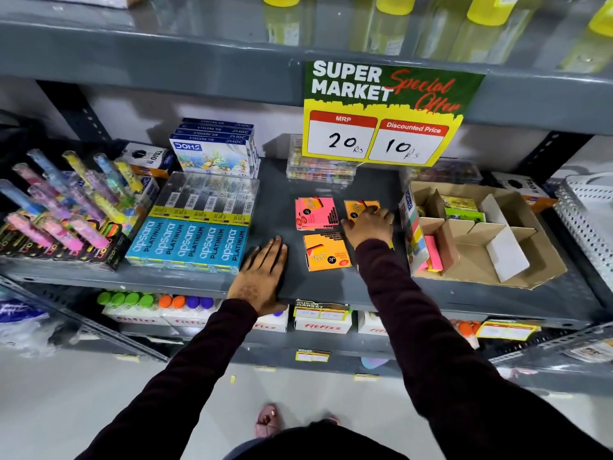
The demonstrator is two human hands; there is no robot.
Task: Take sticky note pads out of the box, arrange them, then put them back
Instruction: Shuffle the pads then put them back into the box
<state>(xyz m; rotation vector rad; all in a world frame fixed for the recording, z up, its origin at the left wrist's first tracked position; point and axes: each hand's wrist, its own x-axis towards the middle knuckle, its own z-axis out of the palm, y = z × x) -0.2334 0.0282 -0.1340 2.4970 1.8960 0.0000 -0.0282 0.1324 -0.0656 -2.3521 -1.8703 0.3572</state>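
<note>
A person at a shop shelf (431, 293) reaches the right hand (370, 225) over an orange pad (360, 207), fingers spread and resting on its top; whether they pinch its edges cannot be told. The left hand (260, 273) lies flat and empty on the shelf front, gripping nothing. A pink pad (315, 212) sits just at nine o'clock of the covered pad, and a second orange pad (326, 252) lies at six o'clock of the pink one, between the two hands. The cardboard box (517, 270), at three o'clock of the right hand and just beside it, holds more pads (434, 254) upright in its near-left compartment and green ones in a far compartment. Risks, as judged from here: the three loose pads lie slightly askew and close together, so a sliding push on one could knock its neighbour out of line; the near orange pad lies toward the shelf front, where a sweep of the sleeve (408, 293) might nudge it off; and the box's loose dividers could catch a pad on return. A special-offer sign (381, 111) hangs at twelve o'clock.
</note>
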